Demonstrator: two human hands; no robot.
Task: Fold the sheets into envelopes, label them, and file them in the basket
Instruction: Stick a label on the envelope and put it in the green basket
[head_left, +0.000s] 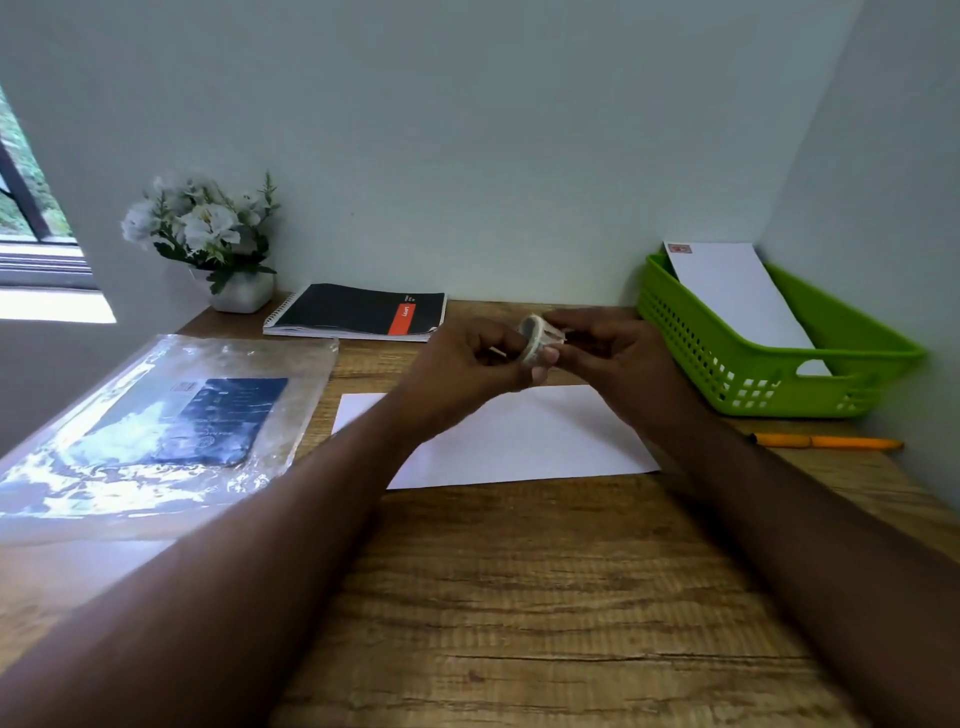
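Near half of the desk (545, 597) is bare wood, plenty of room there. Left side is taken up by a plastic sleeve (166, 431), the back by a notebook (358, 312) and flower pot (241, 291). The basket (769, 374) fills the right corner, and a pen (826, 442) lies just in front of it. A sheet (519, 441) covers the middle.

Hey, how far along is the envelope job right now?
One labelled envelope already stands in the green basket. Both hands, left hand and right hand, work a tape roll above a folded sheet. Sealing, labelling with the pen and filing remain.
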